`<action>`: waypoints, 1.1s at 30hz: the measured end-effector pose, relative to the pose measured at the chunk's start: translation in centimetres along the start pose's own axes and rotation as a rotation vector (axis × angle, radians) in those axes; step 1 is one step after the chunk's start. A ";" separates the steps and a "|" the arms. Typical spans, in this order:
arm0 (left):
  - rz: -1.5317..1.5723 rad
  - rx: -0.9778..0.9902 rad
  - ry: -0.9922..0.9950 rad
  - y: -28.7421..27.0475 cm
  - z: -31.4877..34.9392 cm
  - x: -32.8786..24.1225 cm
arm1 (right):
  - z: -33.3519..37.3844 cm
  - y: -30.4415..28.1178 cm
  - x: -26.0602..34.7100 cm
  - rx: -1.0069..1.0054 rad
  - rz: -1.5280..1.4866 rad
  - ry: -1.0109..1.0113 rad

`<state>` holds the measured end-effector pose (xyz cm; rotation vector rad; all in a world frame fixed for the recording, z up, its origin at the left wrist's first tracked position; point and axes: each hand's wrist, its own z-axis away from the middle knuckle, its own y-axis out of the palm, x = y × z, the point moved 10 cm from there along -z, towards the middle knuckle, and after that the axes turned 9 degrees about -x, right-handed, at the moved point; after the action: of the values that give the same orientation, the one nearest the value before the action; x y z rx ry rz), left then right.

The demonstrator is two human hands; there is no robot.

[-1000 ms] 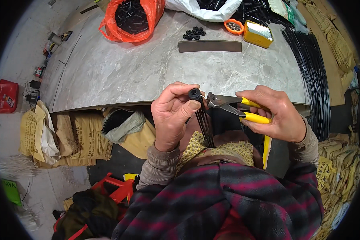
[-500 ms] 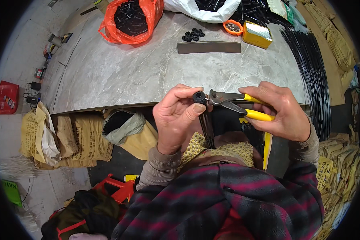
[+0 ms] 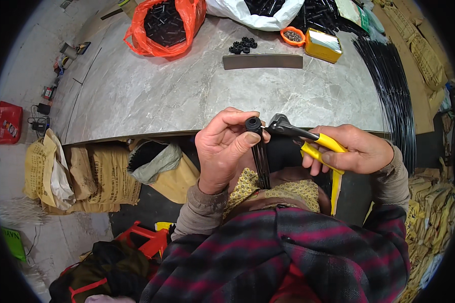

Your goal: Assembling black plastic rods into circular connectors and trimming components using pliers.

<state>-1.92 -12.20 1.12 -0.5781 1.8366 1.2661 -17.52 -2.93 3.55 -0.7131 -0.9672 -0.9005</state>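
A checked shirt [image 3: 268, 247] fills the lower middle of the frame. At centre, the left hand [image 3: 217, 151] pinches a black cap [image 3: 253, 124] between thumb and fingers, black rods [image 3: 261, 166] hanging below. Right of centre, the right hand [image 3: 364, 150] grips pincers [image 3: 303, 133], their head near the cap. Beyond, on the table [image 3: 162, 101], lie a strip [image 3: 263, 62], upper middle, and a tin [image 3: 322, 54], upper right.

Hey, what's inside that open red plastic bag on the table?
Inside the red plastic bag, many short black pieces show at the top. Whatever lies deeper is covered by them and the bag's sides.
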 end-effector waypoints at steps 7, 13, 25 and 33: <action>-0.027 0.009 0.034 0.4 0.1 -0.5 | -0.1 1.1 1.6 0.123 0.062 -0.111; -0.028 0.043 0.047 0.7 0.2 -0.7 | -0.1 1.0 2.3 0.145 0.077 -0.134; -0.057 0.078 0.087 0.9 0.4 -0.8 | 0.2 0.6 3.4 0.125 0.192 -0.055; -0.060 0.084 0.093 1.1 0.4 -0.8 | 0.3 0.5 3.7 0.115 0.238 -0.074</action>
<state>-2.09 -11.46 2.32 -0.6506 1.9244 1.1334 -16.12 -3.65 7.00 -0.7496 -0.9687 -0.6086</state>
